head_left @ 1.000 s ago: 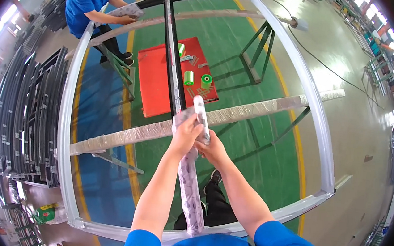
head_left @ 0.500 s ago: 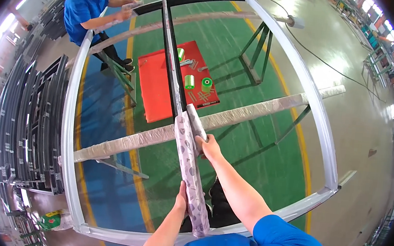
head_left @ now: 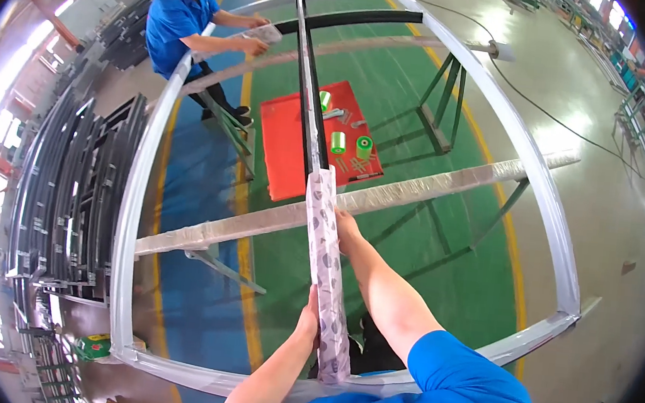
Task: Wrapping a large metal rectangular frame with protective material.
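A long bar (head_left: 326,264) covered in pale film with a dark pattern runs away from my body through the middle of a large frame. My left hand (head_left: 309,321) grips its near half from the left side, thumb along the edge and fingers passing underneath. On the bar's right side, farther up, my right hand (head_left: 346,229) reaches under it. The bar hides those fingers, and no film roll shows there. Beyond the patterned wrap, the bar continues as a black profile (head_left: 316,127) with a light strip along it.
The frame's silver-wrapped sides (head_left: 541,184) surround the work, resting on padded crossbars (head_left: 432,193). Under it lies a red board (head_left: 281,151) with green-ended rolls (head_left: 338,142) and small metal parts. A co-worker (head_left: 172,28) in blue handles film at the far left. Dark profiles (head_left: 52,191) stand racked at left.
My right hand has gone in under the bar, and the grey film roll it held is out of sight. My view has shifted, so the scene sits farther right.
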A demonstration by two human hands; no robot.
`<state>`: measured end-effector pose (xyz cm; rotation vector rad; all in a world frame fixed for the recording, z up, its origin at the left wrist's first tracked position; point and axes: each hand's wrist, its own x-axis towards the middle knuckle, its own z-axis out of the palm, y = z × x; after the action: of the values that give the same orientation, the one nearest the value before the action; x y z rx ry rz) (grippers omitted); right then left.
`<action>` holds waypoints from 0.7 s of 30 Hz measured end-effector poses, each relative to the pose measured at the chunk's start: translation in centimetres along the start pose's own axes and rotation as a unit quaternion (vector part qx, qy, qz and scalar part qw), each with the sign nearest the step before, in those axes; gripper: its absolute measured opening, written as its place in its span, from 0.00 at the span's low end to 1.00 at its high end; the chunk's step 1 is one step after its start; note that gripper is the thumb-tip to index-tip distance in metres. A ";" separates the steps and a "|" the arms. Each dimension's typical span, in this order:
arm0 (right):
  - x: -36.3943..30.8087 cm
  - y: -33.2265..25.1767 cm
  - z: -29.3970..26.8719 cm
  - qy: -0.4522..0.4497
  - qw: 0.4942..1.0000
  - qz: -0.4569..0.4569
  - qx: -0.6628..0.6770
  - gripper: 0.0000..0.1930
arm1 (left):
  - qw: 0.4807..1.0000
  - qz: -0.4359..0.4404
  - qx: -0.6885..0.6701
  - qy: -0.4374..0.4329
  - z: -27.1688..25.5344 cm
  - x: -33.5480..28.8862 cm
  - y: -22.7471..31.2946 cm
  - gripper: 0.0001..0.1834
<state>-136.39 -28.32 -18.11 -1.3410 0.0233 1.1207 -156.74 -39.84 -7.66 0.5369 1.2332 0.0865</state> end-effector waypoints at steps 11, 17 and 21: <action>-0.3 0.1 2.0 -0.350 0.897 0.162 0.215 0.20 | 1.000 -0.018 0.010 0.011 0.3 -1.3 1.4 0.45; 0.9 1.4 2.7 -0.309 0.896 0.194 0.253 0.21 | 0.859 0.384 0.245 0.235 -1.3 6.0 12.0 0.34; 0.6 1.7 3.6 -0.343 0.896 0.140 0.243 0.24 | 0.831 0.382 0.351 0.201 0.1 13.6 21.4 0.37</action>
<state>-139.21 -25.51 -18.65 -0.4561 -0.0205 1.6560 -147.27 -16.48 -10.24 1.7215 1.3723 0.4524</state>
